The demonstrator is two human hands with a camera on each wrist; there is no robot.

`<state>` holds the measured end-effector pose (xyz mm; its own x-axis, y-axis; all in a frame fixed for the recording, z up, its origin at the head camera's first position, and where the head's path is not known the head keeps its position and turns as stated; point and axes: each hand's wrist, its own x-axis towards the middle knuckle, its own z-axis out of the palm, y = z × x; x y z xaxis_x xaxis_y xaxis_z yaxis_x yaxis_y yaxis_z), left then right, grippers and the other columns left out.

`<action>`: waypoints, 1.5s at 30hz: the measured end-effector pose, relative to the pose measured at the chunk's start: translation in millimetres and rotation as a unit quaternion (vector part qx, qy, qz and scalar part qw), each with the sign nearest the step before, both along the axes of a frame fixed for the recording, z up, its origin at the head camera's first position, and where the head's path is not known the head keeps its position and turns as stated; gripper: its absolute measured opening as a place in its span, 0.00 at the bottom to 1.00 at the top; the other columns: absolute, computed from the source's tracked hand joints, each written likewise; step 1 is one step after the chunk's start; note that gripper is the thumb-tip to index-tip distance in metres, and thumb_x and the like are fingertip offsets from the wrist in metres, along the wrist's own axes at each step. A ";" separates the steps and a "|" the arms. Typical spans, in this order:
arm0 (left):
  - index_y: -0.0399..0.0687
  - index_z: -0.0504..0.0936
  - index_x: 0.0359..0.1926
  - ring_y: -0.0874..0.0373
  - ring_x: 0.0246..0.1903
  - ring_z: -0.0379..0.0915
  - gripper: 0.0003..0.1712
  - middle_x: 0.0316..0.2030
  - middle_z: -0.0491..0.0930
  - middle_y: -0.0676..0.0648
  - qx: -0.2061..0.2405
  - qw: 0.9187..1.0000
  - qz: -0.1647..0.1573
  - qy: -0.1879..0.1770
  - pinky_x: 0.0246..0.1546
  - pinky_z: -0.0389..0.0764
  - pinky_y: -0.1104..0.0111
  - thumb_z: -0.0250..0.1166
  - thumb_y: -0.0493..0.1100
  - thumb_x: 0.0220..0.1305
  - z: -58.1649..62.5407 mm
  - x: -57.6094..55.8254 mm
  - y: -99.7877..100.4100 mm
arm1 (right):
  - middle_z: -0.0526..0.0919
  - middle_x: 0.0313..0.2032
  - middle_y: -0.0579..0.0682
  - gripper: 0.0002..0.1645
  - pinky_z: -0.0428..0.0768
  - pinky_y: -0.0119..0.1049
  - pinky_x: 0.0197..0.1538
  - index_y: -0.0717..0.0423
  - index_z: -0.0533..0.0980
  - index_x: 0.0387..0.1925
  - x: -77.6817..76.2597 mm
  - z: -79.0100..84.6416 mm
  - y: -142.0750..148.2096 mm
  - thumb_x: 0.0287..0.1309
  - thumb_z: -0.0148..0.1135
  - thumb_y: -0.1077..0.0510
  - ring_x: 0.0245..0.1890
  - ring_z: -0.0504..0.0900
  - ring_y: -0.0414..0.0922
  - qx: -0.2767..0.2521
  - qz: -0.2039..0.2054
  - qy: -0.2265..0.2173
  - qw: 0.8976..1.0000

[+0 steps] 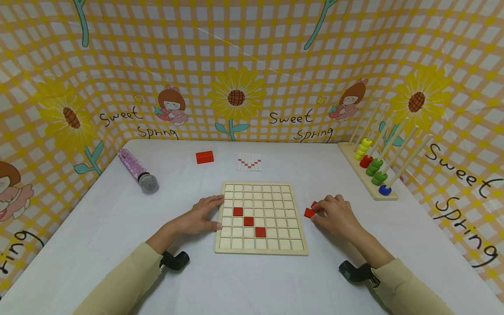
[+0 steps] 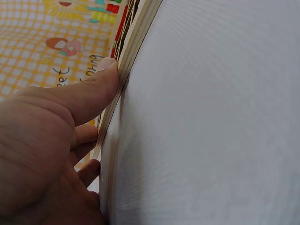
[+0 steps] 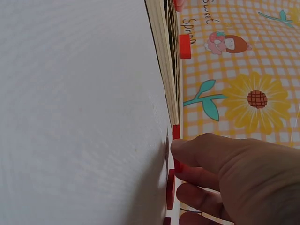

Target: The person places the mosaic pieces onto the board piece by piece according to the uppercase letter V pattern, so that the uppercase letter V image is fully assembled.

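Note:
A square wooden grid board (image 1: 260, 252) lies on the table. Three red square tiles, one of them in the middle (image 1: 249, 221), sit in its cells on a diagonal. My left hand (image 1: 198, 215) rests at the board's left side, its thumb and fingertips touching the edge (image 2: 123, 77). To the right of the board, my right hand (image 1: 336, 214) pinches a red tile (image 1: 309, 213) between thumb and fingers. Another red tile (image 1: 314, 204) shows just behind it, partly covered by the fingers. In the right wrist view a further red tile (image 3: 170, 190) lies beneath the fingers.
Behind the board are a red block (image 1: 204, 157) and a small white card with a red pattern (image 1: 250, 162). A glittery pink microphone (image 1: 138, 170) lies at the left. On the right stands a wooden peg rack (image 1: 372, 186) with coloured beads. A checkered cloth backdrop (image 1: 252, 57) surrounds the table.

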<state>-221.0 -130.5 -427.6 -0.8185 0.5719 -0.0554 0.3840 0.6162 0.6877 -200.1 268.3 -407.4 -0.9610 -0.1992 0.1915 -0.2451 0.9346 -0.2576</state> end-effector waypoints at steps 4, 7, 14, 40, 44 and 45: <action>0.44 0.55 0.72 0.42 0.72 0.40 0.45 0.74 0.49 0.46 -0.003 1.000 -0.001 0.000 0.69 0.45 0.43 0.67 0.47 0.58 -0.6 -0.5 -0.5 | 0.80 0.33 0.54 0.12 0.62 0.41 0.38 0.59 0.82 0.33 0.4 0.2 -0.7 0.45 0.69 0.56 0.39 0.69 0.53 -0.008 0.003 0.007 1.000; 0.44 0.55 0.72 0.42 0.73 0.39 0.45 0.74 0.49 0.46 -0.005 1.000 0.000 -0.002 0.69 0.44 0.43 0.67 0.47 0.58 -1.0 -0.7 -0.3 | 0.80 0.32 0.53 0.12 0.63 0.40 0.37 0.59 0.82 0.32 0.8 0.5 -1.7 0.44 0.70 0.56 0.38 0.69 0.52 -0.011 0.009 0.014 1.000; 0.44 0.55 0.72 0.42 0.73 0.39 0.45 0.74 0.48 0.47 -0.003 1.000 0.000 -0.005 0.69 0.45 0.42 0.67 0.47 0.58 -1.9 -1.1 0.8 | 0.80 0.31 0.52 0.10 0.63 0.41 0.38 0.58 0.82 0.32 4.7 4.8 -4.8 0.46 0.68 0.57 0.39 0.70 0.52 -0.021 0.018 0.027 0.999; 0.43 0.55 0.72 0.42 0.72 0.40 0.45 0.74 0.48 0.46 -0.004 1.000 -0.001 -0.001 0.69 0.46 0.43 0.66 0.46 0.58 -0.8 -0.8 -0.7 | 0.79 0.31 0.49 0.10 0.63 0.39 0.40 0.55 0.83 0.35 7.9 14.3 -40.8 0.48 0.68 0.57 0.39 0.68 0.48 -0.036 0.067 0.046 0.996; 0.43 0.55 0.72 0.42 0.72 0.40 0.45 0.74 0.48 0.45 -0.004 1.000 -0.005 0.001 0.69 0.47 0.43 0.66 0.46 0.58 -0.9 -1.0 -0.6 | 0.79 0.32 0.49 0.09 0.63 0.40 0.40 0.54 0.82 0.35 7.6 15.9 -47.6 0.48 0.68 0.57 0.39 0.68 0.48 -0.035 0.071 0.044 0.996; 0.42 0.55 0.72 0.42 0.72 0.40 0.45 0.74 0.49 0.45 -0.002 1.000 -0.006 0.002 0.69 0.47 0.42 0.66 0.47 0.58 -0.9 -1.0 -0.6 | 0.79 0.32 0.49 0.09 0.63 0.39 0.40 0.54 0.82 0.34 7.5 16.1 -49.1 0.48 0.68 0.58 0.39 0.68 0.48 -0.035 0.074 0.047 0.995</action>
